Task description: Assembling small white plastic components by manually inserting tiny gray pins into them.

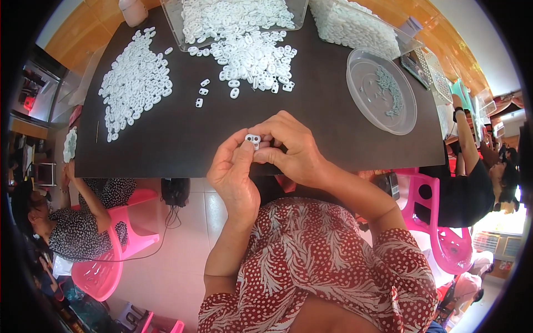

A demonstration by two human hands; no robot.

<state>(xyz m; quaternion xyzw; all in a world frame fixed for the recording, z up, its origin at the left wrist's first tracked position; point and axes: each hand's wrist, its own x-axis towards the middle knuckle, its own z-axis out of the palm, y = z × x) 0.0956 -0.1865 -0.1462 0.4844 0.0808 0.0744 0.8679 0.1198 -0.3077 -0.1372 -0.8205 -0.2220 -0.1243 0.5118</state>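
Observation:
A small white plastic piece with two dark holes (pixel 253 138) is pinched between the thumb and fingers of my left hand (pixel 236 169), just above the table's near edge. My right hand (pixel 297 147) meets it from the right, its thumb and fingers curled together at the piece's side. Whatever lies between those right fingertips is hidden. Beyond my hands, several similar white pieces (pixel 201 92) lie loose on the dark table (pixel 183 144).
A large heap of white pieces (pixel 136 83) spreads at the left. Another heap (pixel 255 61) spills from a clear bin (pixel 179 28). A second full bin (pixel 355 30) stands at the back right, near a round clear tray (pixel 355 91) with small grey-green parts (pixel 390 91). People sit on both sides.

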